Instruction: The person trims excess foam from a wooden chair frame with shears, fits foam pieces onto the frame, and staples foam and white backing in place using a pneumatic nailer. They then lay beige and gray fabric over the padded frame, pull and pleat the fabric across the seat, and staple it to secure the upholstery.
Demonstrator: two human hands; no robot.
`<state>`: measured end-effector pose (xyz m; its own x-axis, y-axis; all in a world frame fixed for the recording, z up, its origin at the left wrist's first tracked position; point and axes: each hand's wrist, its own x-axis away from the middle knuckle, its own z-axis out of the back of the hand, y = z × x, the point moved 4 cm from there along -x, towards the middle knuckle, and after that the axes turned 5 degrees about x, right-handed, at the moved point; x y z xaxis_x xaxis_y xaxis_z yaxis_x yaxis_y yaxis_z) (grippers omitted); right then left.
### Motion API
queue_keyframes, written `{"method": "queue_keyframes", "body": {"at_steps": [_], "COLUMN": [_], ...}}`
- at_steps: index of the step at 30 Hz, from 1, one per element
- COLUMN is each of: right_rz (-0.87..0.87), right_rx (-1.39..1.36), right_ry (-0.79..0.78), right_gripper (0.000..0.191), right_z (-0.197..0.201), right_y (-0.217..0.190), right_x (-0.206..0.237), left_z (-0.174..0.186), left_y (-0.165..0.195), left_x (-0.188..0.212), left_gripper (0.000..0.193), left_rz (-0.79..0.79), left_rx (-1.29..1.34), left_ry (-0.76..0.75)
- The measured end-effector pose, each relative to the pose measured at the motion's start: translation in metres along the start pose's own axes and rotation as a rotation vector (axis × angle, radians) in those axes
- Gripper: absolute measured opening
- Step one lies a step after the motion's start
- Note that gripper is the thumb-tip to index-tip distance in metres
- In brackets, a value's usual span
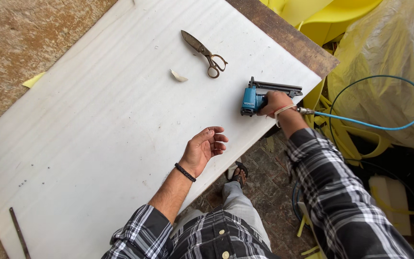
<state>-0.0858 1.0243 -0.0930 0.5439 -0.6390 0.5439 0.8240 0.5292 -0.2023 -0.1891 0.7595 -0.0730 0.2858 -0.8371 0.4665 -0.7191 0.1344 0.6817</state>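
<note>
My right hand (275,103) grips the handle of a blue pneumatic staple gun (256,96) that rests near the right corner of a large white board (101,120). A blue air hose (379,125) runs from the gun's rear out to the right. My left hand (205,147) hovers palm up over the board's near edge, fingers loosely curled, holding nothing. A pair of metal scissors (204,53) lies shut on the board beyond the gun. A small white scrap (178,76) lies beside the scissors.
The board lies on a brown wooden table (288,36). Yellow foam pieces and plastic sheeting (384,43) are piled at the right. A thin metal rod (19,232) lies at the board's lower left. My sandalled foot (238,173) stands on the paved floor.
</note>
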Motion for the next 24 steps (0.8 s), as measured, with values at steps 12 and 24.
{"method": "queue_keyframes", "body": {"at_steps": [12, 24], "right_rz": [-0.114, -0.844], "right_rx": [-1.748, -2.454], "right_ry": [0.763, 1.799], "right_gripper": [0.029, 0.01], "right_z": [-0.171, -0.599], "right_y": [0.118, 0.061], "right_x": [0.247, 0.724], "left_z": [-0.03, 0.015], "left_y": [-0.072, -0.39], "left_x": [0.085, 0.338], "left_gripper": [0.036, 0.031], "left_rz": [0.163, 0.827], "left_rx": [-0.147, -0.609], "left_ry": [-0.291, -0.803]}}
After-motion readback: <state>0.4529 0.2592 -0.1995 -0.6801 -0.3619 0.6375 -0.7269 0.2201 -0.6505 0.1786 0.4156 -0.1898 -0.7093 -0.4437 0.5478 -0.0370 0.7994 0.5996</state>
